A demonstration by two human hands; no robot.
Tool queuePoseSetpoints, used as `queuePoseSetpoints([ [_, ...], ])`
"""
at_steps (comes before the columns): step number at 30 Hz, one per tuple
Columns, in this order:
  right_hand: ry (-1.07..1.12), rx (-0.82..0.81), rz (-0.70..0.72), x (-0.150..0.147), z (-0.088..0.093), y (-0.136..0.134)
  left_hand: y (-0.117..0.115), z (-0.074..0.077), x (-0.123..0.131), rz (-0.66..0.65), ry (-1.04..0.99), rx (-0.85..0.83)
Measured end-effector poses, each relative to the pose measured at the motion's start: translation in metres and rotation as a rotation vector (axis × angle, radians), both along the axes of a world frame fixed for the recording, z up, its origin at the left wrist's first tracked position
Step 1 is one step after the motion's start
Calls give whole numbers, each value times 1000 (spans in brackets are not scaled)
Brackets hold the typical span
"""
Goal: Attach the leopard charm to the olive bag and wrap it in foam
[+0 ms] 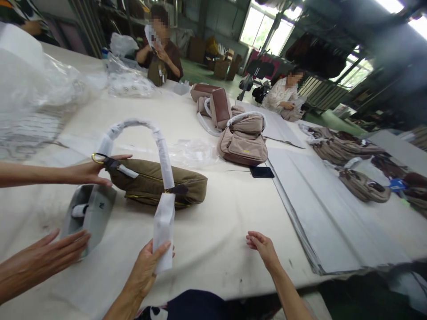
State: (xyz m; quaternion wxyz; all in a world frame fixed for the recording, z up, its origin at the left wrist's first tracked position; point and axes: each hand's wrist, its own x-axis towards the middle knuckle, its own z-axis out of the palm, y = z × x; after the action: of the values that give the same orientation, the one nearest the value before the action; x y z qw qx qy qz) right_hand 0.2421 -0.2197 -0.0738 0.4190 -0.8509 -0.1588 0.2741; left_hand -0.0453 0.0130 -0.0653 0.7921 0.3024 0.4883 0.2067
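Observation:
An olive-brown handbag (156, 183) lies on the table in front of me, its arched handle (133, 125) wrapped in white paper. My left hand (147, 266) pinches the loose end of a white paper strip (163, 229) hanging from the handle's right base. With its fingers loosely curled and nothing in them, my right hand (263, 246) rests on the table to the right of the bag. A co-worker's hand (90, 171) reaches in from the left and steadies the bag's ring end. Their other hand (50, 253) lies by a grey pouch (91, 213).
Several beige and brown handbags (242, 142) are piled mid-table beside a black phone (262, 172). Grey paper sheets (327, 213) cover the right side, with more bags (363, 186) beyond. Clear plastic bags (43, 93) sit far left. Two people work at the far end.

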Motion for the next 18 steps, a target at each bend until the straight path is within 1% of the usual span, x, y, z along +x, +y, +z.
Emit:
queuePoseSetpoints([
  [3,61,116,-50,-5,-3,-2,-1,1,-1,11,-4,24],
  [6,102,155,-115,-8,-7,-2,-2,3,-2,-6,-53,50],
  [7,112,141,-139,-9,-8,0,-1,3,-2,-11,-75,56],
  [10,108,24,-93,-16,-9,10,4,4,-6,10,-123,69],
  [12,67,-73,-75,-21,-7,19,13,7,-12,28,-161,78],
  [13,52,-96,-94,-23,-6,23,19,10,-17,33,-187,84],
  [15,58,-96,-119,-24,-6,31,32,17,-28,26,-242,103],
  [16,70,-81,-99,-23,-8,34,39,21,-34,16,-265,115],
  [18,81,-65,-8,-18,-12,41,52,30,-47,5,-288,137],
])
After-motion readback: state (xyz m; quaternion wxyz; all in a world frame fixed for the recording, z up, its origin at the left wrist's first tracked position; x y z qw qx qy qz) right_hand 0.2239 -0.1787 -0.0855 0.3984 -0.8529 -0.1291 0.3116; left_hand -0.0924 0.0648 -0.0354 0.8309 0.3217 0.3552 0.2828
